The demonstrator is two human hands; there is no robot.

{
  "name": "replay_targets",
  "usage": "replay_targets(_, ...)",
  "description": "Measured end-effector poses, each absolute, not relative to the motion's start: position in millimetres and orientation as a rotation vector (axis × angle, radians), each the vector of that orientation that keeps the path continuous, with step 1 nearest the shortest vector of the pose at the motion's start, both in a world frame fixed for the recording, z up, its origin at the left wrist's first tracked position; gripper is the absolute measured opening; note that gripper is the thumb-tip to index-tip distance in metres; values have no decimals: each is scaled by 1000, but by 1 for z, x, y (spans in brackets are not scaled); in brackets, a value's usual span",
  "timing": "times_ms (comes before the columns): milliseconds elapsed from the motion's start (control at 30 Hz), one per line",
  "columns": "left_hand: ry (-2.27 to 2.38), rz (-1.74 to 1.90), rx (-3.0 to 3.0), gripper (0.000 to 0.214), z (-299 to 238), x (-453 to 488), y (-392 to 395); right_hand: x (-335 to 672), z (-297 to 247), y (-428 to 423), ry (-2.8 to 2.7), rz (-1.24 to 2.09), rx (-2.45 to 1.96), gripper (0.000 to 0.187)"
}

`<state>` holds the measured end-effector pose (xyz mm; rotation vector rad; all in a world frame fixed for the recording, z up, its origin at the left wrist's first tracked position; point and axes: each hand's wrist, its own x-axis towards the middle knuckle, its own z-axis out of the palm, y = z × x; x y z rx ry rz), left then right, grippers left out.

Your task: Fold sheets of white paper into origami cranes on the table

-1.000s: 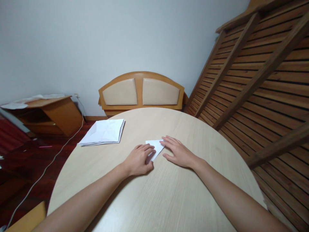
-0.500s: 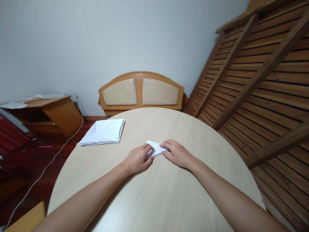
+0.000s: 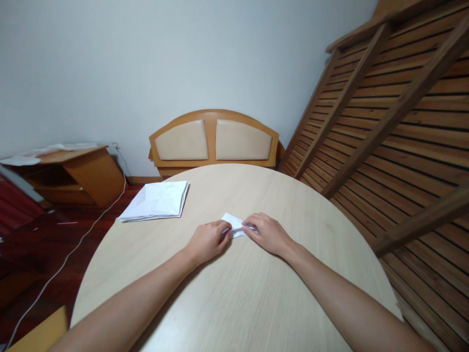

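Brown wood made up the cabinet (image 3: pixel 97 171) beyond the left edge of the round table (image 3: pixel 278 288). Next, a stack of white paper (image 3: pixel 156 200) lay by the table's far left edge, its near left corner reaching the rim. The left forearm (image 3: pixel 142 298) slanted inward and away from the near left edge, low over the tabletop. At its end the left hand (image 3: pixel 208 240) was curled nearly closed, back uppermost, with thumb and fingers on the left end of a small folded paper (image 3: pixel 233 221). That paper lay directly between the two hands, well in from the table's edges, its long axis seeming to run side to side, and a pointed flap aimed at the far edge. Neither hand was nearer, as both touched it. The right hand (image 3: pixel 267 231) had thumb and forefinger drawn together on the paper's right end, the knuckles arched. The right forearm (image 3: pixel 340 288) angled back toward the near right edge, and past the rim leaned a slatted wooden panel (image 3: pixel 399 110)
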<state>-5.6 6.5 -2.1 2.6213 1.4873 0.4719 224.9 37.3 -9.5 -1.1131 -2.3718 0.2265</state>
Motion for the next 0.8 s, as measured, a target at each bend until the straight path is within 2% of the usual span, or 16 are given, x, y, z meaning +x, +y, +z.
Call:
replay_targets(167, 1554, 467, 2647, 20, -3, -6, 8, 223, -10, 36, -2387, 197, -1126, 23)
replay_targets(267, 1584, 453, 2657, 17, -3, -6, 9, 222, -8, 34, -2369, 219, -1108, 18)
replay_targets(433, 1520, 590, 2709, 18, -6, -7, 10, 218, -4, 28, -2272, 286, -1088, 21)
replay_targets(800, 1507, 623, 2793, 18, -2, -6, 11, 212, -9, 26, -2178, 333, -1160, 12)
